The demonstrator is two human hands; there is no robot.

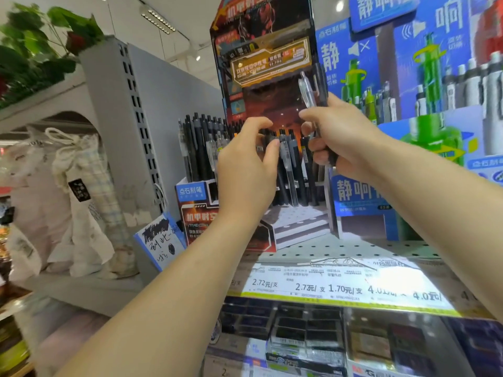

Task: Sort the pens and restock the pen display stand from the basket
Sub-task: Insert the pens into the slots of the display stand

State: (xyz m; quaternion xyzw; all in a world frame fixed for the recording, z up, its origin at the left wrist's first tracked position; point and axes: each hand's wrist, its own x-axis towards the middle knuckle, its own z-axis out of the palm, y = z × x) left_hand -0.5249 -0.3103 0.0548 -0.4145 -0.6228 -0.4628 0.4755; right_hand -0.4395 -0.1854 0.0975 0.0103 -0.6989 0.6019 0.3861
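Observation:
A dark red and black cardboard pen display stand (261,63) stands on the shelf, with several black and clear pens (290,164) upright in its tiers. My right hand (343,137) grips a small bunch of pens (313,88), one clear and the others black, held upright in front of the stand. My left hand (247,170) reaches into the middle tier with curled fingers, and its thumb and fingertips touch the tops of the standing pens. More black pens (198,142) fill the stand's left section. No basket is in view.
A blue and green pen display (424,77) stands to the right. The white perforated shelf (353,248) carries price labels (340,287) along its front edge. Boxed stock (307,336) lies below. Cloth bags (68,200) hang at the left, and a scribbled test pad (160,240) leans beside the stand.

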